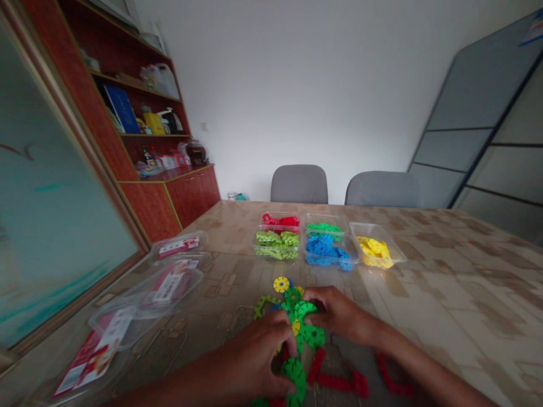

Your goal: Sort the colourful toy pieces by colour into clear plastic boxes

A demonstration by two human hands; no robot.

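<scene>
My left hand (261, 353) and my right hand (337, 314) are both closed on a flat model of interlocking plastic discs (303, 328) lying on the table near me. The model is mostly green, with a yellow disc (280, 284) at its far end and red pieces (339, 381) at its near end. My left fingers pinch its left side; my right fingers grip its upper right side. Parts of the model are hidden under both hands.
Clear tubs of sorted discs stand beyond: red (280, 220), light green (277, 244), dark green (324, 228), blue (327, 252), yellow (375, 250). Clear lids with labels (167, 285) lie left. A cabinet (169, 198) stands left; two grey chairs (299, 183) face the far table edge.
</scene>
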